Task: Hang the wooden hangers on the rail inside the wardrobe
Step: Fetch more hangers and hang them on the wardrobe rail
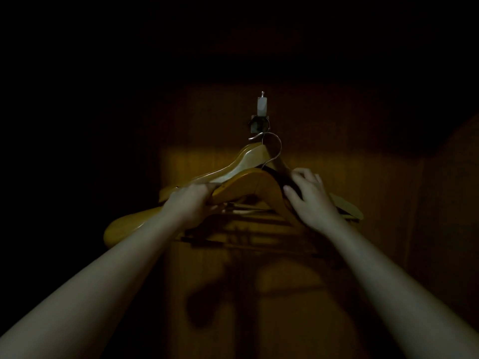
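Note:
Several wooden hangers are bunched together in front of me in the dark wardrobe. The nearest hanger (248,185) is honey-coloured, with a metal hook (273,149) curving up toward the rail's end fitting (259,124) on the back panel. A paler hanger (243,159) lies behind it. My left hand (191,203) grips the left arm of the nearest hanger. Over on the other side, my right hand (308,198) rests with spread fingers on the hangers' right shoulders. The rail itself runs toward me and is mostly hidden by the hangers.
The wooden back panel (207,281) of the wardrobe is dimly lit in the middle, with shadows of the hangers and arms on it. A small pale fitting (261,106) sits above the rail end. Both sides and the top are in darkness.

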Motion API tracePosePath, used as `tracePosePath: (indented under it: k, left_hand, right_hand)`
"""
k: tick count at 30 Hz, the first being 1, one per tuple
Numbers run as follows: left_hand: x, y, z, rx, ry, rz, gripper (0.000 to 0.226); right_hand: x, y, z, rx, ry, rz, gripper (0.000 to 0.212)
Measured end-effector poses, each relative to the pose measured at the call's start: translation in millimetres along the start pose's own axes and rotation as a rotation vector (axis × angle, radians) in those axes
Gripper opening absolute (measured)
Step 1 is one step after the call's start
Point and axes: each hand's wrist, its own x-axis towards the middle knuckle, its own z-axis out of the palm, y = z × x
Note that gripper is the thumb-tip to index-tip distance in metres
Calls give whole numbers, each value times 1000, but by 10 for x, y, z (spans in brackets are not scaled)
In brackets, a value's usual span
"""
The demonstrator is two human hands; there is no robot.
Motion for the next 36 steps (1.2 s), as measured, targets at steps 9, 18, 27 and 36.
tracePosePath:
  k: [9, 18, 27, 36]
  left_hand:
    - [-262, 143, -83, -270, -128, 57, 31]
    - [-343, 444, 9, -445, 15, 126, 72]
    - [1, 593, 64, 123, 267, 154, 79]
    - [542, 505, 92, -83, 154, -64, 77]
  right_hand:
    - [-689, -309, 19, -92, 75, -160, 91]
    - [-574, -175, -158, -151, 242, -225, 79]
    - [-135, -66, -294, -153, 221, -86, 73]
    - [494, -176, -198, -225, 40, -30, 76]
